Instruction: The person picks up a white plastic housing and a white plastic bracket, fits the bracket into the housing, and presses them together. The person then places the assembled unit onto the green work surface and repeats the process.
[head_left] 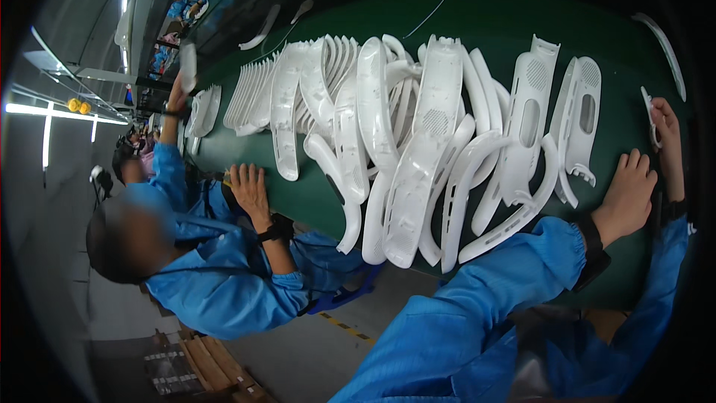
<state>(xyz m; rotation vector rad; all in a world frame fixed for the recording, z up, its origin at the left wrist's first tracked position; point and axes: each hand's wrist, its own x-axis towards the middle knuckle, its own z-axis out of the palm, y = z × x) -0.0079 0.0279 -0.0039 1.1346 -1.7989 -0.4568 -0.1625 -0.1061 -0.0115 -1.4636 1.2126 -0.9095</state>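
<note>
My left hand [626, 195] rests on the green tabletop [619, 63], palm down, with nothing held and its fingers stretched forward. Beyond it, at the right edge, my right hand [666, 125] pinches a narrow white plastic part [649, 112], seen nearly edge-on. Nearest to my left hand lie white curved plastic housings [585, 104] with an oval slot and a patch of small holes. Further left spreads a heap of similar white curved shells [444, 97], some with the hollow side up, overlapping and leaning on each other.
At the left, a co-worker in blue lays one hand [250, 192] on the table and lifts a white part [188, 67] with the other. Nested white shells [253, 93] stand in a row nearby. A single curved strip [662, 52] lies at the far right. Cardboard [209, 362] sits on the floor.
</note>
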